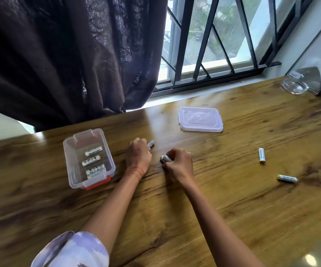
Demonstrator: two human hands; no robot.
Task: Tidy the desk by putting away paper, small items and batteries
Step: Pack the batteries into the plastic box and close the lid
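Head view shows both hands low over the wooden desk (233, 209), each closed on a white battery: the left hand (138, 157) has its fingers curled together around one battery (151, 144) whose end pokes out past the knuckles, and the right hand (180, 164) pinches another battery (164, 158) between thumb and fingertips, right at the desk surface. The clear storage box (88, 158) sits just beside the left hand with four batteries already lying in it, while its lid (200, 121) rests well apart toward the window. Two loose batteries remain off to the right — one (261, 155) standing roughly end-on to the viewer, one (287, 178) lying crosswise nearer the desk edge. The main risk, as I judge it, is rolling: the desk is glossy and these are smooth cylinders, so a slack pinch or a brushing wrist could send one away, perhaps off the edge. Dropping a battery into the box from height could also bounce it out or jostle the neat row — lowering it in gently looks safer. The picture is a little blurred, so exact finger contact is uncertain.
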